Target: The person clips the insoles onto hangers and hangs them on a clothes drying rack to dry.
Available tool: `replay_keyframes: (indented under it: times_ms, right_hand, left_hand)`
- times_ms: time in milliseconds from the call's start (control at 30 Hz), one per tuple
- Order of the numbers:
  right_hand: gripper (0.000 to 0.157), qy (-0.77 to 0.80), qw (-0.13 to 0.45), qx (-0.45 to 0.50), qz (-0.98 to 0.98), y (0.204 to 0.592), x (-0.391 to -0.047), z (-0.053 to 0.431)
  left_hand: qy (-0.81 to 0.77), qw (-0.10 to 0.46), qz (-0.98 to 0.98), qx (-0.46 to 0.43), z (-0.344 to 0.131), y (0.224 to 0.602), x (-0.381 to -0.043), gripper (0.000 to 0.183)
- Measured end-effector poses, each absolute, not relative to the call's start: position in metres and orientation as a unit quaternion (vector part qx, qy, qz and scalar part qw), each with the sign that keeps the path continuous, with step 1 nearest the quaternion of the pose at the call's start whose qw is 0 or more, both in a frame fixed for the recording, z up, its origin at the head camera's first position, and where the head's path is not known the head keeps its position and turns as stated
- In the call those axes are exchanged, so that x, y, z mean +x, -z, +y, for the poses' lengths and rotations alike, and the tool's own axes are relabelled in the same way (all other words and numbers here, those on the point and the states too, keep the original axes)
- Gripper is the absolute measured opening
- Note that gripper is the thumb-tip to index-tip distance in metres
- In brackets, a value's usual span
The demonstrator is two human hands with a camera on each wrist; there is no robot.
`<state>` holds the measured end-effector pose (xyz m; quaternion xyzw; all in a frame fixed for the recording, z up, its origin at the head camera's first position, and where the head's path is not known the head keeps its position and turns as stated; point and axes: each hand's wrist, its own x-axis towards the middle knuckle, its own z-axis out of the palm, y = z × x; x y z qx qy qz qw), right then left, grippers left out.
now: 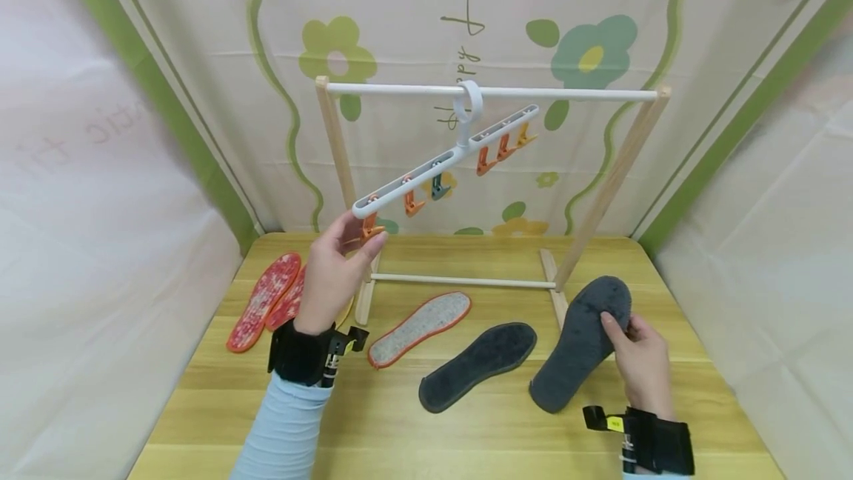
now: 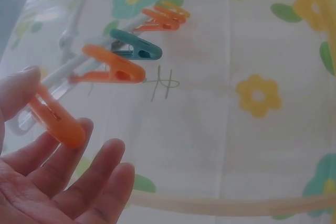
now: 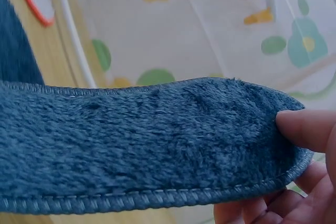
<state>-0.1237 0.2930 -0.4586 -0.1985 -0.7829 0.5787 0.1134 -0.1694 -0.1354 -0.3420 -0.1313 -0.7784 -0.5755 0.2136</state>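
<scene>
My left hand (image 1: 333, 272) is at the near end of a white clip hanger (image 1: 460, 154), pinching the orange clip (image 1: 369, 227) there between thumb and fingers. In the left wrist view, the thumb lies on one end of that clip (image 2: 58, 121) and a fingertip on the other. Several more clips, orange, dark green and yellow, hang along the bar. At the right, my right hand (image 1: 643, 365) grips a dark grey fuzzy insole (image 1: 576, 350) by its upper end, thumb on the plush face. The right wrist view shows this insole (image 3: 157, 140) with a stitched edge.
The hanger hooks over the white rod (image 1: 566, 94) of a wooden-legged rack (image 1: 613, 184). On the wooden table (image 1: 493, 443) lie a second dark insole (image 1: 476, 367), a light grey insole with red edging (image 1: 420, 328) and red patterned insoles (image 1: 266, 298). Printed cloth surrounds the table.
</scene>
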Motion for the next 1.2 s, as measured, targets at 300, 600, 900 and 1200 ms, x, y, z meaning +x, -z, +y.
replay_keyframes:
  times_ms: [300, 600, 900, 1200]
  right_hand:
    - [0.048, -0.608, 0.105, -0.114, -0.779, 0.443, -0.117, 0.259]
    - [0.041, -0.615, 0.095, -0.035, -0.782, 0.430, -0.112, 0.234]
    - [0.036, -0.609, 0.081, 0.020, -0.789, 0.421, -0.111, 0.209]
    - [0.031, -0.609, 0.064, 0.054, -0.789, 0.406, -0.107, 0.190]
  left_hand:
    - [0.570, 0.220, -0.780, -0.135, -0.137, 0.335, -0.170, 0.053]
    - [0.565, 0.228, -0.780, -0.145, -0.136, 0.328, -0.170, 0.050]
    - [0.583, 0.220, -0.765, -0.162, -0.134, 0.320, -0.170, 0.047]
    - [0.589, 0.196, -0.770, -0.149, -0.133, 0.316, -0.166, 0.047]
